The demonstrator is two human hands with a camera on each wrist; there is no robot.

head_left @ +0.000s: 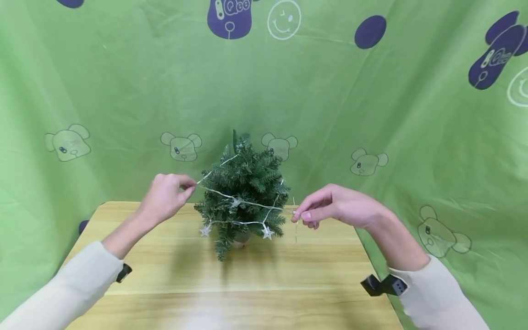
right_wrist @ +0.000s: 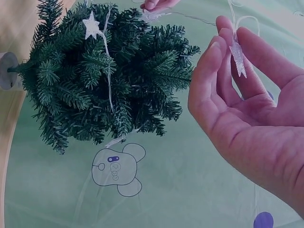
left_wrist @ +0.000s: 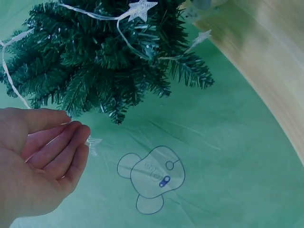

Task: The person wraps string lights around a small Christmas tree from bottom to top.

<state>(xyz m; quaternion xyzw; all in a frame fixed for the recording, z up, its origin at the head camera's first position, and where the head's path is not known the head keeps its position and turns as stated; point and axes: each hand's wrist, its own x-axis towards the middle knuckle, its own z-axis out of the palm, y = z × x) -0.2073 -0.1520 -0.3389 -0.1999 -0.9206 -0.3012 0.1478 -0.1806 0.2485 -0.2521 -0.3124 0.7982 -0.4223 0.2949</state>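
A small green artificial Christmas tree point(head_left: 247, 183) stands toward the back of the table, with a string of star lights point(head_left: 243, 223) looped around its branches. At the tree's left side my left hand point(head_left: 167, 195) pinches the light string between thumb and fingers; a clear star point(left_wrist: 94, 145) shows beside those fingertips in the left wrist view. My right hand point(head_left: 336, 208), off the tree's right side, pinches the string near another star point(right_wrist: 238, 57). Between both hands the wire crosses the tree's front. Lower down, star lights point(head_left: 267, 233) hang on the branches. Wire behind the tree is hidden.
The wooden table point(head_left: 247, 293) extends in front of the tree, its right edge below my right arm. A green curtain point(head_left: 123, 68) with printed bears hangs close behind and on both sides. The tree's round base point(right_wrist: 8, 71) rests on the table.
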